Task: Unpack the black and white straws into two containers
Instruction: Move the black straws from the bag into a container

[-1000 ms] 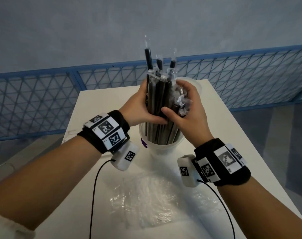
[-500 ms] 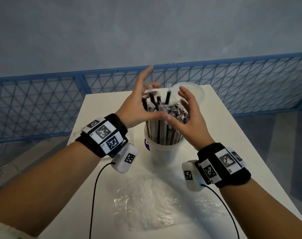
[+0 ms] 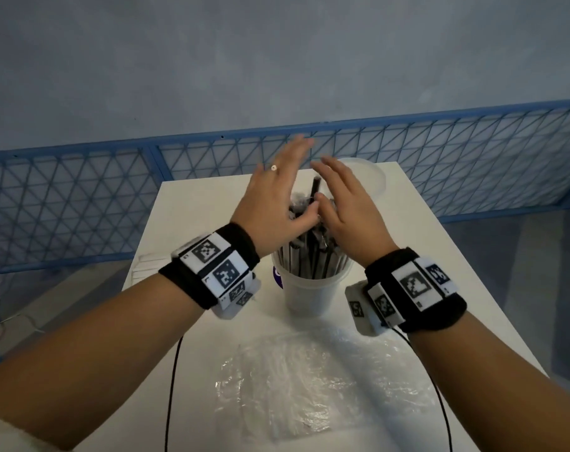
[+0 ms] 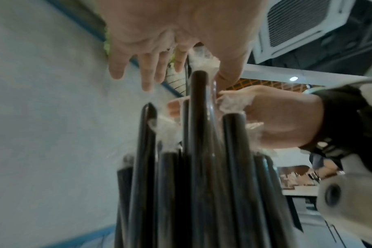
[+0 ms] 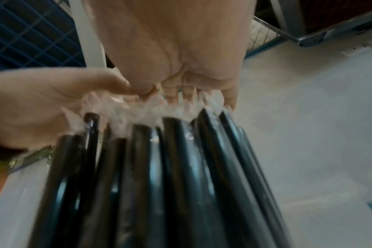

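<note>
A bundle of black straws [image 3: 309, 252] in clear wrappers stands upright in a translucent white cup [image 3: 313, 288] at the table's middle. My left hand [image 3: 277, 194] hovers over the straw tops from the left with its fingers straight and spread. My right hand [image 3: 345, 203] lies flat over the tops from the right. The thumbs meet at the crumpled wrapper ends. In the left wrist view the black straws [image 4: 200, 151] rise toward the left hand's fingers [image 4: 146, 73]. In the right wrist view my right hand's palm [image 5: 170, 50] rests close above the wrapper ends [image 5: 151, 109].
A second translucent container [image 3: 371, 181] stands at the table's far right behind the hands. A crumpled clear plastic bag [image 3: 293, 380] lies on the white table [image 3: 192, 223] in front of the cup. A blue mesh fence [image 3: 81, 197] runs behind the table. Something white lies at the left edge [image 3: 146, 265].
A second ago both hands gripped the raised straw bundle. They let go, the straws sank into the cup, and both hands now spread flat over the tops.
</note>
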The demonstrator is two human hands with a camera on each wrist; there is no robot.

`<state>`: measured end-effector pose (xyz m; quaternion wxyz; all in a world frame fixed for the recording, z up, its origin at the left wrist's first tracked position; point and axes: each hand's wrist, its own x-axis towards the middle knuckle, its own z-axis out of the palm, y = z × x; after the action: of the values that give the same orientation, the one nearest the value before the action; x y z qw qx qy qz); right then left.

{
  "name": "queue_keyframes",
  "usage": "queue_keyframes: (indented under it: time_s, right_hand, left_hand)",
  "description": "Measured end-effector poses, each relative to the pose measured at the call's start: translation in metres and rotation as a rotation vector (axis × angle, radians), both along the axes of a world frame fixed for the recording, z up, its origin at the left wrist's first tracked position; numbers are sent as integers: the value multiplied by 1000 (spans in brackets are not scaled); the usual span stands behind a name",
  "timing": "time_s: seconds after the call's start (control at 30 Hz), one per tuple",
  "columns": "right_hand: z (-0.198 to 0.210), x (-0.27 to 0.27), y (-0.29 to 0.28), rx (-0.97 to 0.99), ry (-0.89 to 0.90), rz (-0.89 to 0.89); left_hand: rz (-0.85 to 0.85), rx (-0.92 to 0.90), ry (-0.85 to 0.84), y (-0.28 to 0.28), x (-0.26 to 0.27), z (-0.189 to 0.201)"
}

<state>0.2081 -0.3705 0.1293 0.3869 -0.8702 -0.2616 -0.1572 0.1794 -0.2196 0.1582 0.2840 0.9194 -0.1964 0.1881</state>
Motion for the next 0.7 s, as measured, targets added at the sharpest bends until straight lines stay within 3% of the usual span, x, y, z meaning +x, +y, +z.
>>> queue_keyframes:
  time_s: [0.07,0.13,0.2,0.33,0.43,0.57,0.63,0.7]
  right_hand:
    - [-2,8,5,-130,33,27]
    - [-10,9,10,-261,58,58]
    - [-20,10,12,-291,49,63]
    - [-26,9,13,-223,66,74]
    - [-30,9,9,-324,95,80]
    - [-19,8,6,-494,193,51]
    - [-12,4,4,-397,275,51]
    - [-7,8,-8,-44,312,-46]
  left_hand:
    - [27,163,-29,-8,3,4]
    - [89,365,72,-14,4,-5]
    - [117,435,195,-16,5,-17]
    - [109,367,301,-15,4,-29]
    - [101,308,337,-16,1,-33]
    - [139,364,414,-21,-2,-29]
    - [185,260,355,-15,-18,-19]
    - [228,22,192,7,-54,-4]
